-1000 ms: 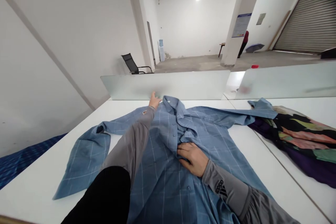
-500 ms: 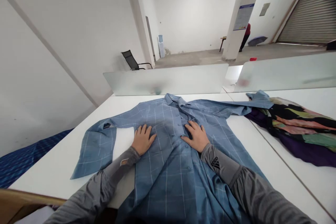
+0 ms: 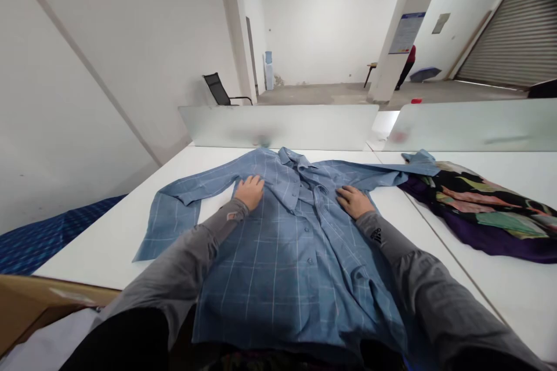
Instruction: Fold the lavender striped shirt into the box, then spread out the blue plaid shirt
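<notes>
A blue checked button-up shirt (image 3: 287, 249) lies face up on the white table (image 3: 108, 243), collar toward the far side and both sleeves spread out. My left hand (image 3: 251, 191) rests flat on the shirt's left chest near the shoulder, fingers stretched out. My right hand (image 3: 353, 201) lies flat on the right chest, fingers apart. Neither hand holds anything. Both arms wear grey sleeves.
A dark multicoloured garment (image 3: 483, 214) lies on the table to the right, under the end of the shirt's right sleeve. Frosted glass dividers (image 3: 278, 126) run along the table's far edge. A black chair (image 3: 220, 90) stands beyond. A brown cardboard edge (image 3: 39, 301) shows at lower left.
Both hands slid outward and away from me across the shirt's chest, the left toward the left shoulder, the right toward the right shoulder. A second ago the left hand was up by the collar.
</notes>
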A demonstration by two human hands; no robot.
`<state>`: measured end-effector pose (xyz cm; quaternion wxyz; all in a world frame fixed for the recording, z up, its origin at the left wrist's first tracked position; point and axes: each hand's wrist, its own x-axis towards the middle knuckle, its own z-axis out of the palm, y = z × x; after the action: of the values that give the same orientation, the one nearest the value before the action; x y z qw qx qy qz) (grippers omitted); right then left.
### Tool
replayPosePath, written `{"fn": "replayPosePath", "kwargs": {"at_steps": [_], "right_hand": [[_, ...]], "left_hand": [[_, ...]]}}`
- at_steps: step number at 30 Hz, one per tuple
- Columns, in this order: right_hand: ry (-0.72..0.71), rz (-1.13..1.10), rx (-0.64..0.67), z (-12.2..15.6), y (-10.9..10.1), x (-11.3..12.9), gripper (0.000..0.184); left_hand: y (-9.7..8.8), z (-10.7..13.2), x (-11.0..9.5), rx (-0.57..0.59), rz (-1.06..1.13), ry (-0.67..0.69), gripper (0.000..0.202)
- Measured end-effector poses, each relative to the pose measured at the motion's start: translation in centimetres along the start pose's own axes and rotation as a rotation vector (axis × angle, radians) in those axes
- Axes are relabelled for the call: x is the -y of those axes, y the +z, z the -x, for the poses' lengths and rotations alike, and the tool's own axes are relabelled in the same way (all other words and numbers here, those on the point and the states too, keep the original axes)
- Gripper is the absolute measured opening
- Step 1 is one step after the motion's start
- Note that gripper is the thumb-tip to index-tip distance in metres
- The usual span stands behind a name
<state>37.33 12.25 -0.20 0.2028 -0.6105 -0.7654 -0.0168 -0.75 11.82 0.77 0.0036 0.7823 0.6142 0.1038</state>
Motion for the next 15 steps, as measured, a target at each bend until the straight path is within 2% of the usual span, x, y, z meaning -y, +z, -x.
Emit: {"fn": "replayPosePath", "kwargs": {"at_steps": [1,3,6,9,12,15], "right_hand": [[0.015,0.061,0.070,-0.5,0.1,-0.8,0.042],[0.096,0.145,0.115,-1.3,0.5,-2.2,0.045],[0.287,0.177,0.053,-2.4,0.7,-3.9,0.048],[0.404,0.140,0.000,-3.2,0.6,-5.3,0.049],[0.427,0.063,-0.048,-3.5,0.2,-5.9,0.046],[0.375,-0.022,-0.155,-3.3,-0.3,-5.5,0.042]], "left_hand": [[0.1,0.2,-0.4,0.007,0.011,-0.009,0.045],[0.6,0.4,-0.7,0.034,0.028,-0.050,0.050],[1.4,0.1,-0.2,0.052,0.037,-0.110,0.056],[1.9,-1.1,0.2,0.033,0.042,-0.119,0.059],[1.9,-2.5,-0.3,0.026,0.051,-0.135,0.060],[1.5,-3.0,-1.3,0.015,0.058,-0.165,0.060]]}}
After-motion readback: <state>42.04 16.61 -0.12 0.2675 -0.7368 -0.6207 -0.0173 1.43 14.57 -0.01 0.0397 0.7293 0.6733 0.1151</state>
